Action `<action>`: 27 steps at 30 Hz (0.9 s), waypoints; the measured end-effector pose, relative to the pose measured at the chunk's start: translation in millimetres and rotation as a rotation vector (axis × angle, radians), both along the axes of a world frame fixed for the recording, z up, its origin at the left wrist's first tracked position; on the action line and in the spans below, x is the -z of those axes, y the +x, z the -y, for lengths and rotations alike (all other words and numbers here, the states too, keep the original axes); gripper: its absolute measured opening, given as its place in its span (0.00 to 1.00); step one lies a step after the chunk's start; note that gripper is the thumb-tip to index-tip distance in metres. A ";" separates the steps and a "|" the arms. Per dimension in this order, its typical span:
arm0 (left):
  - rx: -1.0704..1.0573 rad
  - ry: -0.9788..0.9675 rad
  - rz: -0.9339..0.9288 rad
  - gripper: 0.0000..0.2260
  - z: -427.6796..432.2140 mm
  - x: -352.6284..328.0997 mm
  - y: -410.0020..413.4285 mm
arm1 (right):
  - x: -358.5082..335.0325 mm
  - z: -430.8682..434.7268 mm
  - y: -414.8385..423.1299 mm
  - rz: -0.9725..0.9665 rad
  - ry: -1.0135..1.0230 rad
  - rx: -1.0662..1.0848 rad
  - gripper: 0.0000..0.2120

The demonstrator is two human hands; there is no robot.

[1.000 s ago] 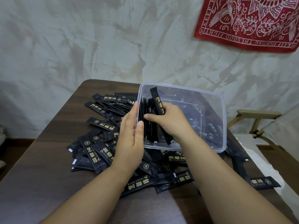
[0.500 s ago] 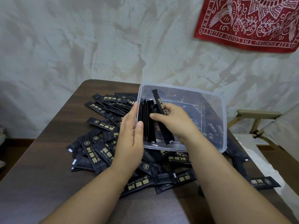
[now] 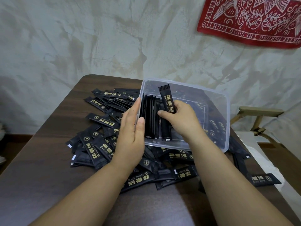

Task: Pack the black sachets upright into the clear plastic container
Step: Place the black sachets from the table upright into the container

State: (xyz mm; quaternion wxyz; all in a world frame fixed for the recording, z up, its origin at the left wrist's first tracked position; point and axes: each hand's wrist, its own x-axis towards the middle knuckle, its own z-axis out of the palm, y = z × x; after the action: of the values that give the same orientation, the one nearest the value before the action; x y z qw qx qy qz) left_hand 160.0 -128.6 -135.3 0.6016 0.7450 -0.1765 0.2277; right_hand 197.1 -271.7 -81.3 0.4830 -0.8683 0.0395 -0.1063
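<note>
Dozens of loose sachets [image 3: 97,149], black with gold print, lie in a heap on the dark wooden table [image 3: 45,176], spread from centre left of the frame down to the lower middle, with some running under the near edge of the clear plastic container [image 3: 227,111] and one lying apart at lower right. The container sits right of centre on top of the heap. Inside it, against its left wall, a row of sachets [image 3: 150,118] stands on end, packed face to face, their lower ends on the container floor. The left hand [image 3: 130,137] lies flat against the outside of that left wall, its fingers [image 3: 132,110] straight and pressed together, pointing toward the top of the frame, and the thumb rests at the near left corner of the container. The right hand [image 3: 180,118] reaches in over the near rim and pinches one sachet [image 3: 167,98] between thumb and curled fingers, just right of the standing row. This sachet is nearly upright, leaning slightly left at the top; its upper end rises above the rim and its lower end reaches the floor of the container. More sachets show dimly through the container's right side, though whether they lie inside or beneath it cannot be told. A mottled pale wall [image 3: 81,38] fills the upper frame, a red cloth [image 3: 254,22] with white patterns hangs at upper right, and a wooden frame [image 3: 259,111] shows at the right edge.
</note>
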 end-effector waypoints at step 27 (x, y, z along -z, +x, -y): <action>-0.002 0.015 0.013 0.20 0.0 1.8 0.0 | -4.2 -10.4 -7.8 -0.008 -0.041 -0.117 0.11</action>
State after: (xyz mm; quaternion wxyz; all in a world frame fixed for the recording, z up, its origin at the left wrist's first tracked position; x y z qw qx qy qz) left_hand 159.9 -128.7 -137.0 0.5945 0.7484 -0.1815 0.2314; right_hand 189.3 -261.3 -77.0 0.4703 -0.8793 -0.0116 -0.0749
